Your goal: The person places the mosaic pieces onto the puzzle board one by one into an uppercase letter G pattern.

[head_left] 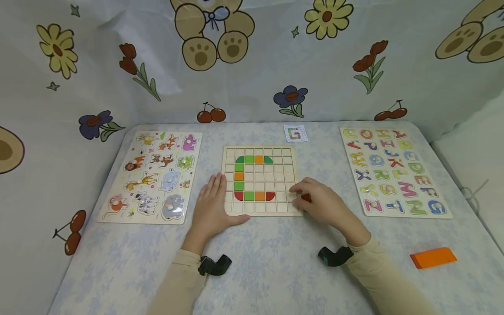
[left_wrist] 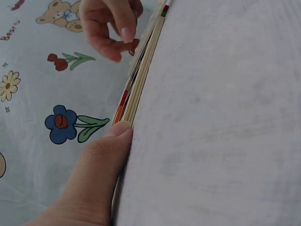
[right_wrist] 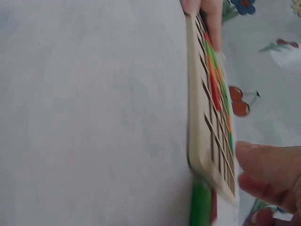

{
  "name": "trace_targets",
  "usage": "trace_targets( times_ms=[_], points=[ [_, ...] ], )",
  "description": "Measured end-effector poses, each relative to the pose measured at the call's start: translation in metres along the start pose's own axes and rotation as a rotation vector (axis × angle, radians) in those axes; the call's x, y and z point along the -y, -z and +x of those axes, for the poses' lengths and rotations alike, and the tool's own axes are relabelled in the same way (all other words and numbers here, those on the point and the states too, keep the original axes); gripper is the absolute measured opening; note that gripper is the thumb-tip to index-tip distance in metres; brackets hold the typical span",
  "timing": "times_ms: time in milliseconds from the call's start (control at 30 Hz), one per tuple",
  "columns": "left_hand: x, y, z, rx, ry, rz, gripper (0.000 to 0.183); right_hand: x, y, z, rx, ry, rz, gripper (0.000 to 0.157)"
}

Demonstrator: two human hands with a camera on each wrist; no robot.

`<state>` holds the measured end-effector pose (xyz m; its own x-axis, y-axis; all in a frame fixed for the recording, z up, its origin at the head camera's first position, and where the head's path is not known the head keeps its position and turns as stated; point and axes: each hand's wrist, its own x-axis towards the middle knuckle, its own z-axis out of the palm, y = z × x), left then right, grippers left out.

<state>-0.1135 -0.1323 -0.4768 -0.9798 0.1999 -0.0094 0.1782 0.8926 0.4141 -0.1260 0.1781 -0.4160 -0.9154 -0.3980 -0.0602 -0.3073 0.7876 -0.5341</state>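
Observation:
My left hand (head_left: 210, 201) lies along the left edge of a square wooden grid board (head_left: 283, 169), fingers straight. Its thumb (left_wrist: 106, 160) presses the board's front edge in the left wrist view. Green, orange and red tiles (head_left: 249, 196) form a C-like outline in the grid. My right hand (head_left: 320, 199) hovers at the board's right edge, thumb and forefinger apart and loosely bent, with no piece showing between their tips. Beneath it a red piece (head_left: 306, 198) is partly hidden. The right wrist view shows a green piece (right_wrist: 201, 205) beside the board's corner.
A small pattern card (head_left: 295, 133) lies behind the board. An animal puzzle (head_left: 151, 177) sits to the left and a letter puzzle (head_left: 397, 173) to the right. Toward the front right lies an orange block (head_left: 433, 258). Printed cloth (head_left: 252, 87) rises behind the table.

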Motion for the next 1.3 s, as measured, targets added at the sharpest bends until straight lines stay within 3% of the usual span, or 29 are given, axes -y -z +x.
trace_targets(
  times_ms=[167,333,1100,1300],
  points=[
    [0.001,0.001,0.000,0.002,-0.002,0.010,0.137,-0.020,0.014,-0.017,0.036,-0.055,-0.076,0.027],
    [0.003,0.000,0.000,0.001,-0.001,0.013,0.138,-0.030,0.015,-0.025,0.073,-0.080,-0.101,0.023],
    [0.001,0.000,0.000,0.009,0.011,-0.001,0.139,-0.037,0.007,-0.029,0.053,-0.068,-0.028,0.025],
    [0.000,0.000,0.000,0.003,0.008,-0.003,0.139,-0.035,0.006,-0.026,0.009,-0.054,0.011,0.025]
  ],
)
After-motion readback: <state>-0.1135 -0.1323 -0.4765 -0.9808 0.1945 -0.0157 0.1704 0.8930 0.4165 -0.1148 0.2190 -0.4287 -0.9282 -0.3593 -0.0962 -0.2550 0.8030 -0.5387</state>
